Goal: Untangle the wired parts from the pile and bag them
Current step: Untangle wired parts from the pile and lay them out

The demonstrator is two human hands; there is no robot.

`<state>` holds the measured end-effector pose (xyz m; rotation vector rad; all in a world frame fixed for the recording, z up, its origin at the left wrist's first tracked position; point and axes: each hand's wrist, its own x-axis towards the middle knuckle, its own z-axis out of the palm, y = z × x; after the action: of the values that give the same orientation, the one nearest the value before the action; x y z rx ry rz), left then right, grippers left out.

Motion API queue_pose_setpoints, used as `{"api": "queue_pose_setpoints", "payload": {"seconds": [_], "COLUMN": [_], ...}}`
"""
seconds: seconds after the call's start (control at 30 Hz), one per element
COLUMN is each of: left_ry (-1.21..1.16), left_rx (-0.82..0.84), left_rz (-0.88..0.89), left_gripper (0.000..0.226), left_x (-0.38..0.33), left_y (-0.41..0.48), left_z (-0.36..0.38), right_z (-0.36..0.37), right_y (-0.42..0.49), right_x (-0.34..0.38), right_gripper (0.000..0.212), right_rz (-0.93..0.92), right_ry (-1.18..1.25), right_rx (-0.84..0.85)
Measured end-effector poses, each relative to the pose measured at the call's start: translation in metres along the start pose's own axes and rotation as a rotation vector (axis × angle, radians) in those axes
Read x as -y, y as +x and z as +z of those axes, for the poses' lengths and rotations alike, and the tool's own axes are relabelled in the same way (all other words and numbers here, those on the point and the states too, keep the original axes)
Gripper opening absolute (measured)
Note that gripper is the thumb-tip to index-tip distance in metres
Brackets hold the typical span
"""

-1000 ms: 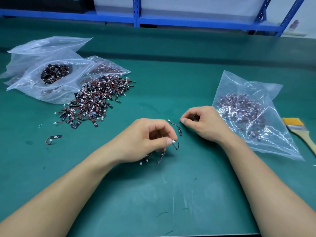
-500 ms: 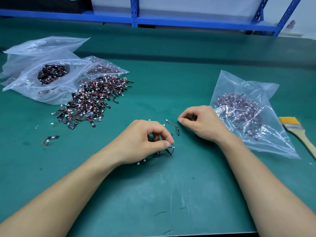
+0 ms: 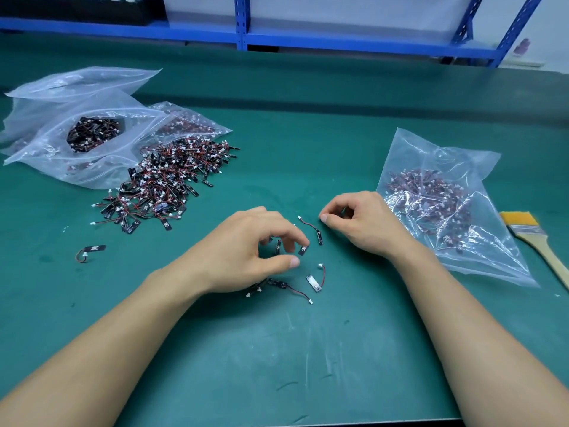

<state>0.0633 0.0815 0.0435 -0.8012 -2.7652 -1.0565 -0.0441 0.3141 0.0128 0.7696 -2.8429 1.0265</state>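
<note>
Hovering over a small clump of wired parts (image 3: 278, 283) on the worktop (image 3: 308, 349), left hand (image 3: 246, 254) is half open, thumb and forefinger apart, fingertips just touching one black tab (image 3: 303, 250); right hand (image 3: 366, 224) rests curled, thumb against forefinger tip, just beside a loose part (image 3: 311, 230). Versus 0.5 s ago: left pinch has let go, and a freed part (image 3: 315, 280) now lies by the thumb. Main pile (image 3: 166, 183) sits back left beside the bags (image 3: 92, 167).

Single head-worn view — forward and down, close over the green table (image 3: 308, 134)
</note>
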Motion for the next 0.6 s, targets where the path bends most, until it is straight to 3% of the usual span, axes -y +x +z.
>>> {"api": "queue_pose_setpoints", "payload": {"seconds": [0.13, 0.33, 0.6], "left_ry": [0.197, 0.208, -0.061], "left_rx": [0.174, 0.267, 0.123], "left_rz": [-0.018, 0.01, -0.064], "left_gripper": [0.021, 0.005, 0.012], "left_x": [0.008, 0.007, 0.001], "left_y": [-0.004, -0.004, -0.005], "left_z": [-0.005, 0.001, 0.007], "right_z": [0.001, 0.001, 0.0], "right_y": [0.0, 0.0, 0.0], "right_x": [-0.001, -0.001, 0.001], "right_gripper": [0.013, 0.013, 0.011], "right_rz": [0.009, 0.003, 0.003], "right_ry": [0.003, 0.01, 0.016], "right_rx": [0.005, 0.005, -0.005]}}
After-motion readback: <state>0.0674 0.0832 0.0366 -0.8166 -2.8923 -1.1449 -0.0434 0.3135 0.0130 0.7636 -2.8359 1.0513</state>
